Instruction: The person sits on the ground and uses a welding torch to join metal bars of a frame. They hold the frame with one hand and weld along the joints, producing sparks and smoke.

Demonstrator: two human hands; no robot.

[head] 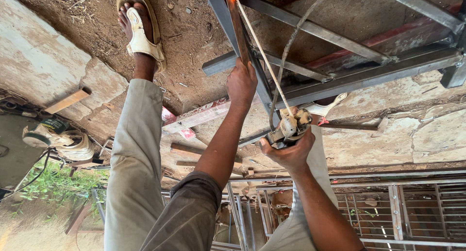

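Fingers of both hands closed, on holder and bar.
Right hand [290, 151] grips electrode holder [290, 127]; rod [262, 52] points toward eleven o'clock. Left hand [241, 83] clasps steel bar [238, 27].

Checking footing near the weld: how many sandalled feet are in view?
2: one sandalled foot upper left on the dirt; another mostly hidden behind the electrode holder at centre.

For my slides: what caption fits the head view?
Right hand touches welding rod to steel frame; left hand steadies it.
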